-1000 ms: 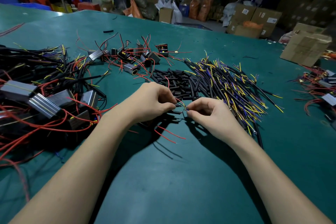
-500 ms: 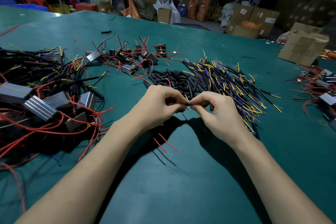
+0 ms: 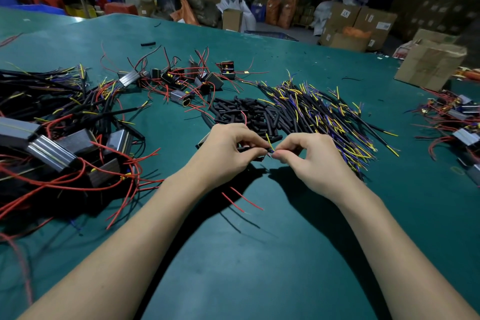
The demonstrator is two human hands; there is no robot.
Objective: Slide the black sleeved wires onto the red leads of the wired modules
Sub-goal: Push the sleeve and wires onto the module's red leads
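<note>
**Threading a sleeve at the fingertips**

Black sleeved wire, thin, with a yellow end sticking up, held between both hands above the green table, probably for lining up with a red lead. Pinched by left hand on the sleeve; right hand pinching the tip. Red leads hanging below. Pile of sleeved wires just behind.

My left hand and right hand are bare, with no gloves, rings or watch, my nails are short and unpainted, and both forearms, bare right down to the near edge of the green table, show no sleeve.
</note>
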